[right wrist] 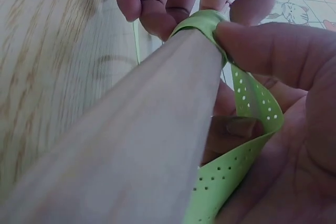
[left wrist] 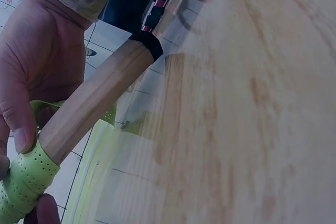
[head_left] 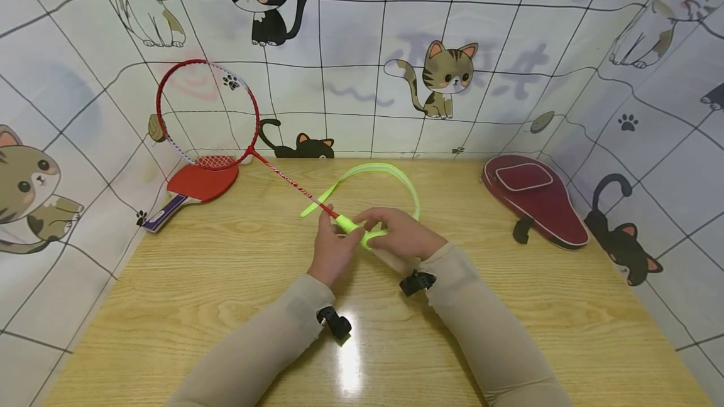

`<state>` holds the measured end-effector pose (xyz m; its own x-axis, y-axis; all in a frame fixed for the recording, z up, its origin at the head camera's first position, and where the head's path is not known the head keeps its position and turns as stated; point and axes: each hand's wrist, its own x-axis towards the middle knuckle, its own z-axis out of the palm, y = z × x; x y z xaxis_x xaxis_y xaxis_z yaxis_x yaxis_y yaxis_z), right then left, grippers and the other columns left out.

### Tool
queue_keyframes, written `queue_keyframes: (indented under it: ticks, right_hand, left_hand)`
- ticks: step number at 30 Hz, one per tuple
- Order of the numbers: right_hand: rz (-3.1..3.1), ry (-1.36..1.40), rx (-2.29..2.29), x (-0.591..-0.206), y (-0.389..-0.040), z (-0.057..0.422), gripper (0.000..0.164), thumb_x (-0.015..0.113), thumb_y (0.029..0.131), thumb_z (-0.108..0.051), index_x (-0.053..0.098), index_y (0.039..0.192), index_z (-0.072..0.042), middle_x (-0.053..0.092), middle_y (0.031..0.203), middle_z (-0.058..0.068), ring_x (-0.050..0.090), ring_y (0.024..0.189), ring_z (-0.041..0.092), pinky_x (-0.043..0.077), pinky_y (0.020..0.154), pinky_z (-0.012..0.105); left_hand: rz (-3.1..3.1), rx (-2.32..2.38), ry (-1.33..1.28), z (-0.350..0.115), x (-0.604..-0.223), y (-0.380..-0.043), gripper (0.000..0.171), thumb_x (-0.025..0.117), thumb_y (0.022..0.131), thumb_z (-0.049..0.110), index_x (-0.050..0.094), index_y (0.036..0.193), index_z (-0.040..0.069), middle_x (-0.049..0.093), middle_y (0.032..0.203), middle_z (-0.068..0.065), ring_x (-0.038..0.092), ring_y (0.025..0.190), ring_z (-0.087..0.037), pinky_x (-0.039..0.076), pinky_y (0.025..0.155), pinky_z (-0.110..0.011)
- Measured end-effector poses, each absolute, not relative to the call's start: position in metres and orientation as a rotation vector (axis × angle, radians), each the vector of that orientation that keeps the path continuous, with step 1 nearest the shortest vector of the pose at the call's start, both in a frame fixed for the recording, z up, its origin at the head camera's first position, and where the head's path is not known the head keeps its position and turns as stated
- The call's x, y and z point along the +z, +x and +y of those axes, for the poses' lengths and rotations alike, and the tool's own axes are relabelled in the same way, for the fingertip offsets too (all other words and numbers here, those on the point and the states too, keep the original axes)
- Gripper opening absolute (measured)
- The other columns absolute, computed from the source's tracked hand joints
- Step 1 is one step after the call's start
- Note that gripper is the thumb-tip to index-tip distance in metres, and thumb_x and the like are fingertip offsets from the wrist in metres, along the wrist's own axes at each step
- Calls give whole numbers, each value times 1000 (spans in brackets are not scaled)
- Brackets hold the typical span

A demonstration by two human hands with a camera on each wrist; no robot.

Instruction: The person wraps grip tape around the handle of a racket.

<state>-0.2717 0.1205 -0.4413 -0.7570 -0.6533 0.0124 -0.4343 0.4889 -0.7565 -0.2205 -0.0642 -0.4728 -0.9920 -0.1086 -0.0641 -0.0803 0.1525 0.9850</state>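
Note:
A red badminton racket [head_left: 283,176] slants from upper left toward the hands, its shaft running into a partly wrapped handle. Bare wood [left wrist: 100,95] of the handle shows below the wrapping, with a dark band at its butt end. My left hand [head_left: 332,249] holds the wrapped part of the handle, thumb and fingers on either side. At the wrapping's lower edge, my right hand [head_left: 404,232] pinches the yellow-green perforated grip tape [right wrist: 257,95]. Its thumb presses the tape against the handle, while a loop passes over its fingers. The tape's long free length [head_left: 373,167] curves across the table beyond the hands.
A red table tennis bat [head_left: 212,182] lies at the back left, under the racket's head in this view. A dark red bat case [head_left: 534,200] with a white-edged pocket rests at the back right. Cat-patterned walls [head_left: 362,80] border the wooden table [head_left: 237,281].

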Motion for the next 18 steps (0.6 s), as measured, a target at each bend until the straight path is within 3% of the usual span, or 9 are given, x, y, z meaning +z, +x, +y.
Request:
queue_keyframes:
  ticks: [11, 18]
  right_hand:
    - [2430, -926, -1156, -442, -272, 120, 51, 68, 93, -2, 67, 141, -19, 72, 122, 4, 62, 122, 26, 45, 108, 58]
    - [2426, -918, -1173, -443, -273, 120, 54, 64, 90, 1, 69, 139, -20, 71, 120, 4, 62, 116, 29, 48, 97, 48]
  left_hand:
    - [-2355, -1985, 217, -64, -473, -222, 84, 69, 95, 15, 21, 163, 5, 63, 119, -23, 65, 104, -30, 49, 80, -30]
    - [-2344, -2021, 240, -64, -472, -222, 83, 65, 94, 11, 21, 163, 6, 62, 125, -23, 64, 104, -29, 48, 80, -29]
